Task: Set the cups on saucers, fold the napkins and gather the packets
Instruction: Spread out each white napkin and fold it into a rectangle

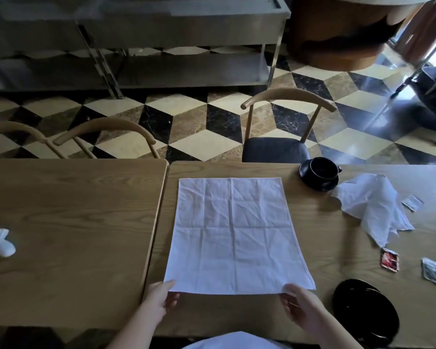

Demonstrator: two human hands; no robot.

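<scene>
A white napkin (233,233) lies spread flat on the right wooden table (312,235). My left hand (161,298) pinches its near left corner and my right hand (300,306) pinches its near right corner. A black cup (322,168) stands on a black saucer (317,183) at the far side. A second white napkin (373,205) lies crumpled beside it. A red packet (389,258), a grey packet (432,270) and a pale packet (412,202) lie loose at the right. An empty black saucer (365,308) sits near my right hand.
A second wooden table (68,235) abuts on the left, with a white crumpled item (0,241) near its left edge. Wooden chairs (287,127) stand beyond the tables on a checkered floor. A metal trolley (161,46) stands farther back.
</scene>
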